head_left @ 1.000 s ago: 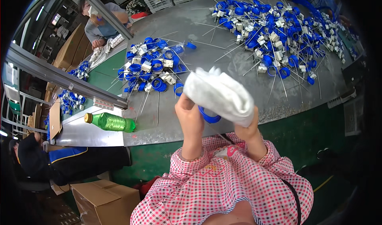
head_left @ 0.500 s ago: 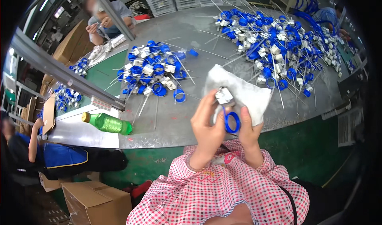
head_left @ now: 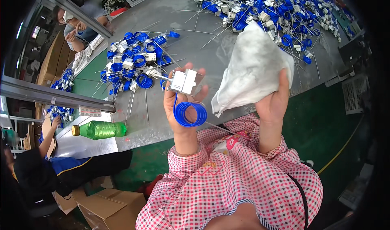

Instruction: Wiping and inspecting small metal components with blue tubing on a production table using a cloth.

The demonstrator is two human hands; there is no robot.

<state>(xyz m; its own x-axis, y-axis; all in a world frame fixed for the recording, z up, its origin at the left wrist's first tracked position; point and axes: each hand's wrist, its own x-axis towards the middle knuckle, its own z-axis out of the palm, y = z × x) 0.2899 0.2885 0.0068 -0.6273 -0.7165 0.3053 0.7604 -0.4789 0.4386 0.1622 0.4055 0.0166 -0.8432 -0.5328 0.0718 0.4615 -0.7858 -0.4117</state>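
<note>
My left hand (head_left: 170,110), palm up with fingers curved behind it, holds a thermostat (head_left: 183,82). This has a white body, a short metal shaft pointing left, and a coil of blue tubing (head_left: 190,114) hanging below. A thin metal rod runs from the coil toward my clothing. In my right hand (head_left: 273,106) is a white cloth (head_left: 250,65), pinched at its right side and draped to the left, apart from the thermostat. Beyond my left hand lies a smaller pile of similar thermostats (head_left: 138,61); a larger pile (head_left: 264,16) lies farther off to the right.
A green bottle (head_left: 101,130) lies on its side at the left of the grey table (head_left: 162,24). A metal post (head_left: 57,92) crosses the left side. One co-worker (head_left: 83,24) sits at far left, another (head_left: 44,161) at near left. Cardboard boxes (head_left: 111,205) stand below.
My hands have moved apart. The thermostat has gone left and turned, its coil now facing me. The cloth has come away from it and spread wider in my right hand. The view has shifted.
</note>
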